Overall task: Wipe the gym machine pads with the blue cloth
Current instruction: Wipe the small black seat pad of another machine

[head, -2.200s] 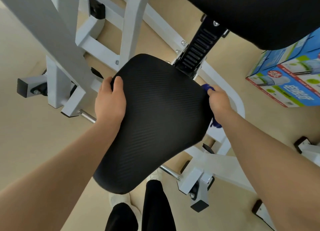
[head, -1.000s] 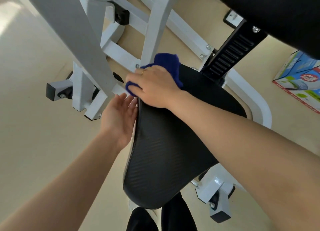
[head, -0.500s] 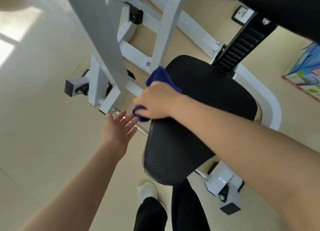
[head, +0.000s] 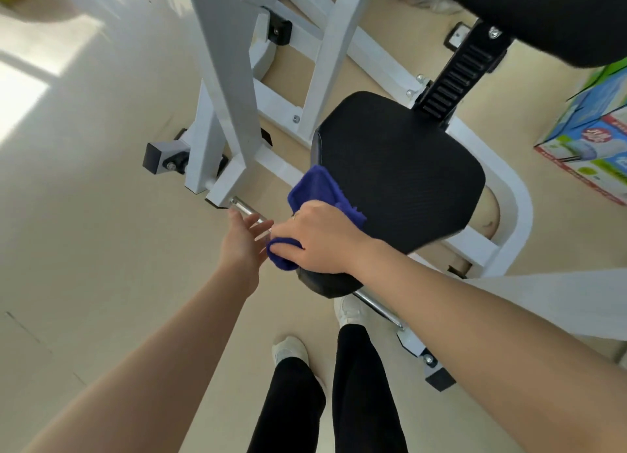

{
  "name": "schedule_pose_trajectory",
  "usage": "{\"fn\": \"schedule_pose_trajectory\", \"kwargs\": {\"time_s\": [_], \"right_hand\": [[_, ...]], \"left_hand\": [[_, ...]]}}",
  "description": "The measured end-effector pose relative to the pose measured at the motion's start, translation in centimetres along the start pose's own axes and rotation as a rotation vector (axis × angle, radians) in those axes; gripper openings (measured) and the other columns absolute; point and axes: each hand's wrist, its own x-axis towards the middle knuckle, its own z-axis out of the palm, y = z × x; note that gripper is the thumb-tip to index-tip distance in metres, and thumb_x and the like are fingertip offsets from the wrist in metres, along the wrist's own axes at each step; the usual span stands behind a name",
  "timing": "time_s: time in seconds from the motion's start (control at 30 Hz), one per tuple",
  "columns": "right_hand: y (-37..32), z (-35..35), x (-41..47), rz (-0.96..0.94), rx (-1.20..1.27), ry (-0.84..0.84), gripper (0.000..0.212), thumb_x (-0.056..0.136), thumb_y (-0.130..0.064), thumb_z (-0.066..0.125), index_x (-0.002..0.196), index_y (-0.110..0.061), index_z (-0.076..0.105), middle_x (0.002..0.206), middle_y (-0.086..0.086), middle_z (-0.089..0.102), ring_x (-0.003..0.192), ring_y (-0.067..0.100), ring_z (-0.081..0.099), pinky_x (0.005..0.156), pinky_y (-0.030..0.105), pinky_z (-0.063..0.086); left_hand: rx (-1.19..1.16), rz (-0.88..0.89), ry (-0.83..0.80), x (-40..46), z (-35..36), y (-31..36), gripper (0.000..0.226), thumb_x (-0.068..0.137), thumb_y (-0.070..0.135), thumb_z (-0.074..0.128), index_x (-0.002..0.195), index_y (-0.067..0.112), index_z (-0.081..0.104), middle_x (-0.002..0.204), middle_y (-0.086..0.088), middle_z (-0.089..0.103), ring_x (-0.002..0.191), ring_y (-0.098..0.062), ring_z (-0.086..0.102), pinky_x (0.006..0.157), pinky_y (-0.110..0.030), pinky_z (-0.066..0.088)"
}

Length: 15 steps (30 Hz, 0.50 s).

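The black seat pad [head: 403,177] of the white gym machine fills the middle of the view. My right hand [head: 322,238] presses the blue cloth [head: 317,196] against the pad's near left edge, fingers wrapped over the rim. Part of the cloth lies on the pad's top, part bunches under my fingers. My left hand [head: 242,245] hovers just left of the pad with fingers spread, holding nothing. A second black pad [head: 543,14] hangs at the top right.
The white steel frame [head: 224,62] rises at the left, with a chrome bar [head: 246,208] beside my left hand. A black ribbed seat post [head: 458,76] stands behind the pad. Colourful cardboard boxes [head: 593,137] sit on the beige floor at right. My legs and shoes show below.
My right hand has slid the cloth along the pad's left edge toward the near end. My left hand has let go of the pad and opened beside it.
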Motion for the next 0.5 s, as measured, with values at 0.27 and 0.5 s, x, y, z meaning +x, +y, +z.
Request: {"fn": "schedule_pose_trajectory", "kwargs": {"time_s": [0.27,0.5], "right_hand": [[0.7,3.8,-7.2,-0.430,-0.520,-0.038,0.023,0.083,-0.037,0.054,0.088,-0.026,0.073,0.113,-0.007,0.069,0.125,0.025,0.051,0.109,0.059,0.018],[2.9,3.5,-12.6,-0.426,-0.893,-0.355,0.041,0.064,-0.020,0.078,0.103,-0.027,0.070,0.126,-0.006,0.062,0.128,0.016,0.048,0.112,0.044,0.018]], "left_hand": [[0.133,0.100,-0.110,-2.7,2.0,-2.7,0.051,0.096,0.050,0.023,0.104,0.023,0.065,0.117,-0.006,0.064,0.107,-0.023,0.060,0.096,-0.040,0.047],[0.132,0.119,-0.043,-3.9,1.0,-5.2,0.042,0.100,0.038,0.026,0.121,0.017,0.056,0.133,-0.003,0.053,0.124,-0.016,0.047,0.107,-0.033,0.034]]}}
